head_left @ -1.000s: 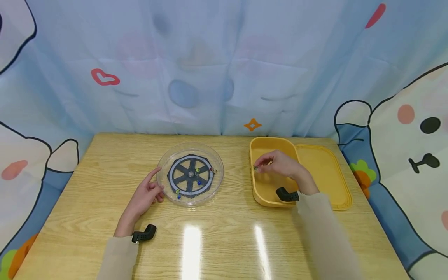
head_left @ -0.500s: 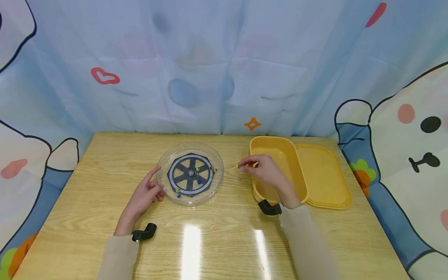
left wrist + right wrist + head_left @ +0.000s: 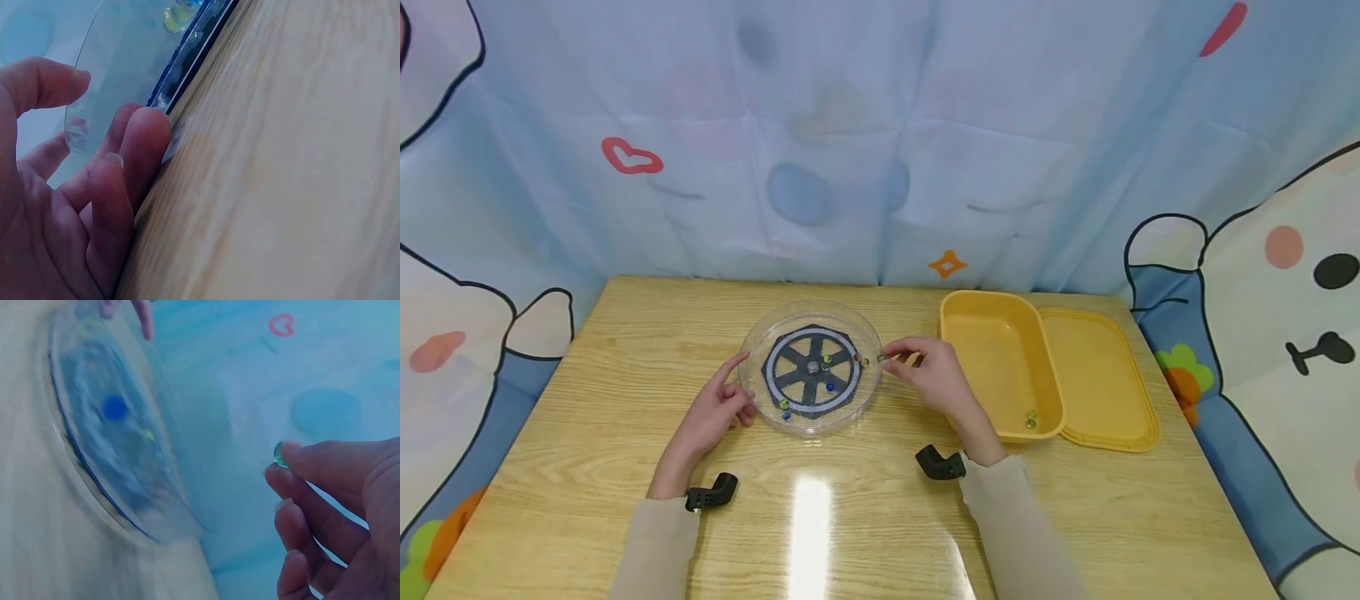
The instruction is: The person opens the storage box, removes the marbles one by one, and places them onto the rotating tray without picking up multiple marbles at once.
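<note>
My left hand (image 3: 715, 410) holds the left side of a clear round plastic dish (image 3: 874, 392). Its index finger is at the rim and other fingers curl against the outer wall. Inside the dish, over a dark spoked hexagonal pattern, lie several marbles, among them a blue marble (image 3: 831, 387) and a yellow-green marble (image 3: 785, 404). Just off the dish's right rim, my right hand (image 3: 936, 377) pinches a clear green glass marble (image 3: 280, 455) between thumb and index finger. In the right wrist view the other fingers are bent loosely below it.
A yellow plastic box (image 3: 997, 350) stands right of the dish, with glass marbles (image 3: 1031, 419) in its near right corner. Its flat yellow lid (image 3: 1101, 379) lies beside it on the wooden table (image 3: 752, 533). A printed blue curtain (image 3: 850, 125) hangs behind the table.
My right hand has carried the marble leftward out of the yellow box to the dish's right rim, uncovering marbles in the box. My left hand keeps its place on the dish.
</note>
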Demonstrator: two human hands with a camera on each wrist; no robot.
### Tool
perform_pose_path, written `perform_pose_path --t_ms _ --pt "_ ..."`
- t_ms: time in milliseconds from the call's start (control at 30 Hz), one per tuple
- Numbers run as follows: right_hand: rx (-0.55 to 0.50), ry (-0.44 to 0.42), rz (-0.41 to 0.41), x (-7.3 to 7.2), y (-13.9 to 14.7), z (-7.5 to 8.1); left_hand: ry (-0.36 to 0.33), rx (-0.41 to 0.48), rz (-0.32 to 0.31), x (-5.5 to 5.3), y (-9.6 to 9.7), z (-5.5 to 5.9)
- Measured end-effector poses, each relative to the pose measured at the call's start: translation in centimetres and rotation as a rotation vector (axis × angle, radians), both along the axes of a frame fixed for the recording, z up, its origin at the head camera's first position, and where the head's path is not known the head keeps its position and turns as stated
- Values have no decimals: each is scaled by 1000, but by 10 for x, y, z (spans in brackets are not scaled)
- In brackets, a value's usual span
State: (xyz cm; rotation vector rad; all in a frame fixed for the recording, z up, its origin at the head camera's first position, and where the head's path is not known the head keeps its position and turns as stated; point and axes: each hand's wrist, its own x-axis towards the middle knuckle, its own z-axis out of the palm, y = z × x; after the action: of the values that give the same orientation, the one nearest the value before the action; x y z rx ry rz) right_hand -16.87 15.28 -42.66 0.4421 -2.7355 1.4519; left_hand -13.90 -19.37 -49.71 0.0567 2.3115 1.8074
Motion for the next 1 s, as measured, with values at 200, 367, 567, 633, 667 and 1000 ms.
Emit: perform_pose_path --t_ms 200,367,567,633,667,1000 --pt "2 39 56 4 -21 -12 -8 -10 5 -1 0 1" --pt "-4 22 99 8 -30 -17 -13 -19 13 1 0 3" --pt "-3 -27 126 12 -34 -20 -10 -7 15 2 1 4" --pt "8 -35 129 13 -35 -19 -10 -13 12 3 1 5" --pt "11 -36 130 13 -36 -19 -11 -16 12 3 1 4" --pt "19 -51 141 14 -37 -18 -7 -26 4 1 0 3"
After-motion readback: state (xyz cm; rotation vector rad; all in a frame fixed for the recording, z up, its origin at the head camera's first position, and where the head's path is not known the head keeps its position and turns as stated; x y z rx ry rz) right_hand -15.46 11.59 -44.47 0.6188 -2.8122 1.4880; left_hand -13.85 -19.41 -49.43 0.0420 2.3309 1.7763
